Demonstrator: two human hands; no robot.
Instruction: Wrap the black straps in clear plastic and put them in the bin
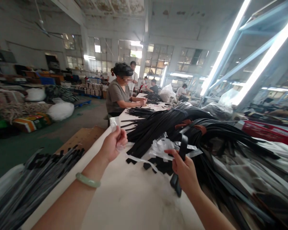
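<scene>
My left hand [113, 144] is closed around a small clear plastic sleeve [114, 122], which sticks up above the fingers. A black strap [183, 144], looped at its top and bottom, is gripped in my right hand [184, 169]. The index finger of that hand points out toward a loose heap of clear plastic sleeves [159, 147] just behind it. Both hands are above the white table [124, 198]. Long black straps [156, 127] lie bundled beyond them, with cut ends showing near the sleeves.
More straps [50, 172] are stacked low at the left, beside flattened cardboard [83, 138]. A co-worker [120, 92] stands at the table's far left side. A red crate [268, 134] is at the right, under bright tube lights [225, 48].
</scene>
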